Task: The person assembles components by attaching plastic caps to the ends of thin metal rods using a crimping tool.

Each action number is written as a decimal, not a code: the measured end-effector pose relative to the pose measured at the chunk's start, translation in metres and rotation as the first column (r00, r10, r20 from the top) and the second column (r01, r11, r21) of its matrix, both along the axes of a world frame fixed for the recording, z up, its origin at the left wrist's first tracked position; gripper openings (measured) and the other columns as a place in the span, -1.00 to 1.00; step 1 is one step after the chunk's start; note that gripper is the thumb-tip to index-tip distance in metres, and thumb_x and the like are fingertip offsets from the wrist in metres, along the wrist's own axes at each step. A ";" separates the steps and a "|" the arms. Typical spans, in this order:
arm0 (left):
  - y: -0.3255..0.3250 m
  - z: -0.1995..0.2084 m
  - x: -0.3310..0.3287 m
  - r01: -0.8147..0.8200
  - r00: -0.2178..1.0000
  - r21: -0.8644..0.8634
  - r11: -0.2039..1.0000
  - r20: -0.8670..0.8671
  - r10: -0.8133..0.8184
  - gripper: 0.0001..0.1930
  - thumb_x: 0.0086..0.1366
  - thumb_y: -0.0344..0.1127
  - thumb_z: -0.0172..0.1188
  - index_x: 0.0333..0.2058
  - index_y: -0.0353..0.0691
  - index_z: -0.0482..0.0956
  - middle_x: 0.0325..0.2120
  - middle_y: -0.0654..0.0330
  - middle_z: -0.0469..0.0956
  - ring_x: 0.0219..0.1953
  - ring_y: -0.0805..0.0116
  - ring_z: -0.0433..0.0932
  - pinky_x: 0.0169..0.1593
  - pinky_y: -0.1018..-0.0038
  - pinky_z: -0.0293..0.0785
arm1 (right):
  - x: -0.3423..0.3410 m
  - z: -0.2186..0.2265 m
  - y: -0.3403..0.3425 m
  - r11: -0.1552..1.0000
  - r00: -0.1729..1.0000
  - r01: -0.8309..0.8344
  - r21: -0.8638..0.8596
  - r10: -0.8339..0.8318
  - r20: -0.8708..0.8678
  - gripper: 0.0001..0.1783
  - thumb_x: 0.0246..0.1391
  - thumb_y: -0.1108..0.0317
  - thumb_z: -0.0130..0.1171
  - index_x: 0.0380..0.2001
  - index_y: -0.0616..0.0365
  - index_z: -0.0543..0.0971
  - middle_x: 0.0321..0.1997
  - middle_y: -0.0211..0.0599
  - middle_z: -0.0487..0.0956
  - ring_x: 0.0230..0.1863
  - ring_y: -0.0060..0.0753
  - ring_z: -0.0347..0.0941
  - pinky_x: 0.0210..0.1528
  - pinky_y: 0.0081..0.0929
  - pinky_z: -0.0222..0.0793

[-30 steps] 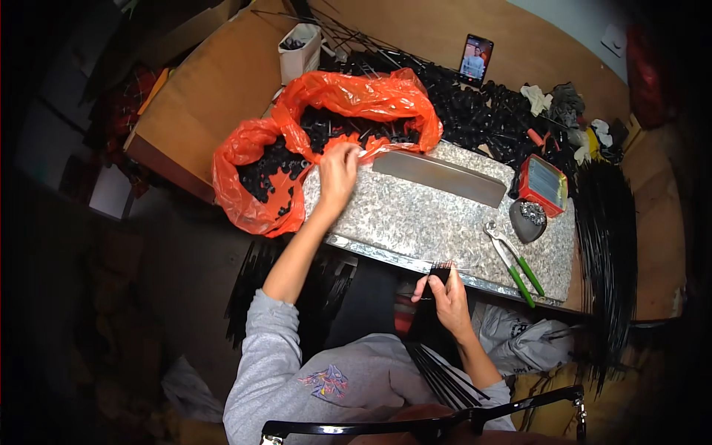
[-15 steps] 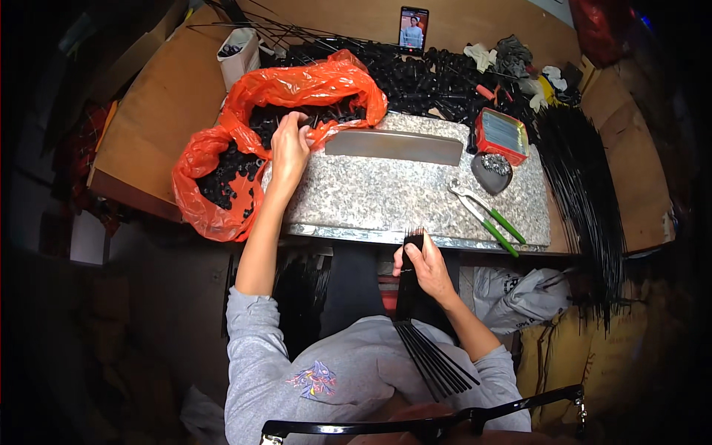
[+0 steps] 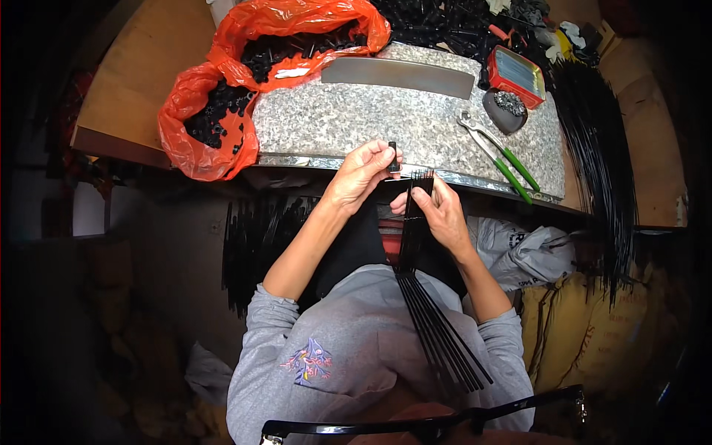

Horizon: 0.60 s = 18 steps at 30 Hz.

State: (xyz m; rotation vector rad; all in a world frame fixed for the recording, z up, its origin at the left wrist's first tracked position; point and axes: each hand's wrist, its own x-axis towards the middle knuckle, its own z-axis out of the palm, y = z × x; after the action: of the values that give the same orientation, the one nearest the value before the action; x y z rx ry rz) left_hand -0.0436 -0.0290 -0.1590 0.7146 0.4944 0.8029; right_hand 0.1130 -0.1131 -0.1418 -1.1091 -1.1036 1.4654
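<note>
My left hand pinches a small black plastic umbrella runner upright between thumb and fingers, just off the front edge of the stone slab. Beside it on the right, my right hand is wrapped round a bundle of thin black umbrella ribs. The fine upper tips of the ribs stick up above that hand, close to the runner but apart from it. Their lower ends fan out over my grey sweatshirt. Part of the bundle is hidden by my right fingers.
Orange plastic bags of small black parts lie at the left. On the slab are a metal plate, green-handled pliers, a dark lump with metal bits and a red tin. Long black rods hang at the right.
My left hand has come out of the orange bag toward my right hand, now with the black runner in it. My right hand still holds the ribs. The view has tilted downward.
</note>
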 end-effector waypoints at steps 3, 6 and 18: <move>-0.002 0.000 0.003 -0.021 0.998 0.043 0.999 -0.056 0.024 -0.77 0.22 -0.29 0.08 -0.19 -0.27 0.41 -0.41 0.27 0.48 -0.35 0.51 0.44 -0.22 0.55 0.38 | 0.000 -0.003 -0.001 1.000 1.000 -0.005 0.003 0.005 -0.002 -0.70 0.19 0.30 -0.13 -0.15 0.35 0.33 -0.40 -0.12 0.53 -0.37 -0.38 0.50 -0.24 -0.50 0.43; -0.009 0.008 0.006 -0.075 0.994 0.076 0.994 -0.073 0.080 -0.71 0.22 -0.31 0.09 -0.10 -0.26 0.38 -0.42 0.25 0.49 -0.38 0.51 0.46 -0.25 0.58 0.40 | 0.000 -0.003 -0.002 1.000 1.000 -0.019 -0.001 0.019 -0.016 -0.69 0.19 0.30 -0.13 -0.14 0.36 0.32 -0.41 -0.12 0.53 -0.37 -0.38 0.50 -0.24 -0.49 0.43; -0.005 0.006 0.006 -0.087 0.995 0.100 0.991 -0.043 0.092 -0.72 0.19 -0.36 0.11 -0.13 -0.31 0.41 -0.37 0.14 0.51 -0.32 0.42 0.51 -0.27 0.54 0.45 | -0.002 -0.003 0.000 1.000 0.996 -0.025 -0.016 0.024 -0.081 -0.65 0.20 0.28 -0.13 -0.09 0.36 0.32 -0.42 -0.13 0.52 -0.38 -0.35 0.51 -0.26 -0.50 0.44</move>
State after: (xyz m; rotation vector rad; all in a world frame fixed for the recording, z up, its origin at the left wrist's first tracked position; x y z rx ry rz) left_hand -0.0379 -0.0343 -0.1535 0.8081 0.5357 0.9004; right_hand 0.1106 -0.1136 -0.1446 -1.0424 -1.0530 1.5283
